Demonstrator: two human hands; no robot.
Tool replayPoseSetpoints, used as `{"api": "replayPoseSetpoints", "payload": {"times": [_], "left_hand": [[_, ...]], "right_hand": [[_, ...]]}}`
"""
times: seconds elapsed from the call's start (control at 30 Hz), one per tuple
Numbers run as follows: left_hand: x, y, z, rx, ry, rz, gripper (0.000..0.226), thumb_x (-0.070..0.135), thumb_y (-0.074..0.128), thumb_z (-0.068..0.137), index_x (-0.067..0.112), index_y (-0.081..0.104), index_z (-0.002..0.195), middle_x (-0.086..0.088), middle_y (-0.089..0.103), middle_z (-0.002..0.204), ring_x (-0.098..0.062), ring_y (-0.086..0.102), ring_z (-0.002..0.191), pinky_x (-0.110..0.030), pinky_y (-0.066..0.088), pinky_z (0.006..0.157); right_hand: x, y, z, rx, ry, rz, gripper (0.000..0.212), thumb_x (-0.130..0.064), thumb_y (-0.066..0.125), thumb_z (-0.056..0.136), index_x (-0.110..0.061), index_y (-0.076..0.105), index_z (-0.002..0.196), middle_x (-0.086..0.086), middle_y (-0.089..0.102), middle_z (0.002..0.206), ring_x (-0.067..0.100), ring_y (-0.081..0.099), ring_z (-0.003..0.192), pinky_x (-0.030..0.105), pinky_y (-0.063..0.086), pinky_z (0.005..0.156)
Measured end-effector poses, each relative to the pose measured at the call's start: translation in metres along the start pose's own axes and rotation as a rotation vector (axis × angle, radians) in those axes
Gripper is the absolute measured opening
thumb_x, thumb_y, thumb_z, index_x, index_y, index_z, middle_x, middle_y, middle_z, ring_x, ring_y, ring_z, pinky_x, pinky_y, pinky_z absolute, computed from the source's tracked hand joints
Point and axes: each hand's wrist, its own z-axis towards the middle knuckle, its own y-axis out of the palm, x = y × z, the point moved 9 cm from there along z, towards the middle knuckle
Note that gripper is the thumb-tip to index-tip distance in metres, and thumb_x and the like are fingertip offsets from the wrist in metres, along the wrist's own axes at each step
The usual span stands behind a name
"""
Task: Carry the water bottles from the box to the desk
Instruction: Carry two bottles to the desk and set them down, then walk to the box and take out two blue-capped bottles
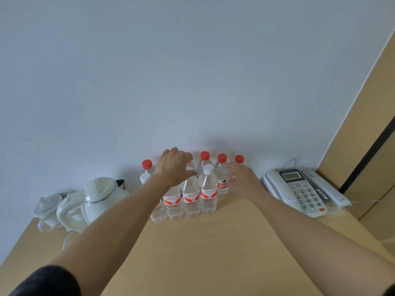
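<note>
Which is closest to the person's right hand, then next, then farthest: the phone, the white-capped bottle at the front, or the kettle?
From the right hand:
1. White-capped bottle, just to its left in the front row.
2. Phone, off to its right by the wall.
3. Kettle, far left, beyond all the bottles.

Both hands (174,165) (243,178) among upright water bottles (208,189) on desk (213,253), kettle (100,199) left, phone (299,191) right

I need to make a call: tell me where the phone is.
In the head view, the phone sits on the desk at the right, between the water bottles and a remote.
</note>
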Motion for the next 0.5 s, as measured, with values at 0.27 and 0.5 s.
{"api": "replayPoseSetpoints", "payload": {"times": [0.27, 0.5], "left_hand": [[0.018, -0.065, 0.042, 0.13, 0.059, 0.001, 0.039, 0.045, 0.052, 0.101, 0.022, 0.065, 0.13, 0.001, 0.071, 0.122, -0.023, 0.057, 0.118, -0.036, 0.04, 0.101], [0.12, -0.055, 0.063, 0.052, 0.219, 0.015, 0.04, 0.043, 0.043, 0.104, 0.023, 0.061, 0.134, -0.001, 0.068, 0.124, -0.023, 0.056, 0.119, -0.036, 0.04, 0.099]], "right_hand": [[0.022, -0.047, -0.014, 0.094, 0.108, -0.099, 0.041, -0.022, 0.061, 0.094, -0.015, 0.055, 0.134, 0.013, 0.062, 0.118, 0.031, 0.059, 0.111, 0.036, 0.047, 0.089], [0.058, -0.093, -0.057, 0.145, 0.26, -0.144, 0.044, -0.036, 0.056, 0.099, -0.017, 0.05, 0.139, 0.012, 0.058, 0.128, 0.029, 0.056, 0.117, 0.038, 0.046, 0.095]]}}
